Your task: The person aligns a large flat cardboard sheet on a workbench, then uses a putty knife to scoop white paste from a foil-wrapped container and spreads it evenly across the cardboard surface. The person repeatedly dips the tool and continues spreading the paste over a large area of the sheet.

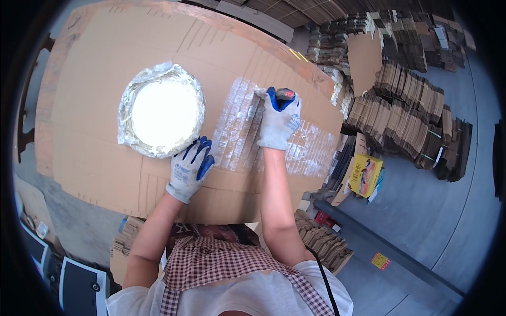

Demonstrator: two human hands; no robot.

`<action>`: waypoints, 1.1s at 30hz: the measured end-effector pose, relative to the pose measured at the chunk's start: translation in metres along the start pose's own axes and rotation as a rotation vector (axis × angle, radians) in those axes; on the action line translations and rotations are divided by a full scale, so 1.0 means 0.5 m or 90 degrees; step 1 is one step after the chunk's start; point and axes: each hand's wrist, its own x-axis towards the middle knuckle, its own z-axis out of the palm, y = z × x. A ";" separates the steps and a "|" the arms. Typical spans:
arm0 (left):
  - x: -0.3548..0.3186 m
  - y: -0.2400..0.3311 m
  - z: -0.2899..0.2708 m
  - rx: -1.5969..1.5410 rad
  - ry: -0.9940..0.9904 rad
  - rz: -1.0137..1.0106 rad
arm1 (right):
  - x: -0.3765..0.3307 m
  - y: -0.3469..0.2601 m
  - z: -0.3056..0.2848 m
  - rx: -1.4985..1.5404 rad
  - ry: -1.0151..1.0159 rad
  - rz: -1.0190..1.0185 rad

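My right hand (279, 118), in a white glove with blue fingers, is closed round what looks like a glue brush. The brush's dark handle (285, 94) with a red mark shows above the fist; its working end is mostly hidden. It is over a whitish streaked coat of paste (232, 124) on cardboard. A round tub (128, 132) of bright white paste, its rim covered in crumpled film, stands to the left. My left hand (192, 166), gloved alike, has its fingers stretched out at the tub's near right rim.
A large cardboard sheet (95, 79) covers the wooden table (47, 131). Stacks of folded cardboard (395, 113) stand on the floor to the right. A yellow box (365, 175) is beside the table's right end. More cardboard (321, 239) lies near me.
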 end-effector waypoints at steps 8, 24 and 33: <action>-0.002 -0.002 0.005 0.008 0.009 0.002 | 0.001 0.071 -0.043 -0.055 -0.043 0.026; -0.001 0.002 0.003 0.021 -0.003 0.002 | -0.128 0.038 -0.075 -0.075 -0.282 -0.258; 0.001 0.002 0.004 0.048 0.009 0.023 | -0.193 0.039 -0.079 -0.208 -0.351 -0.426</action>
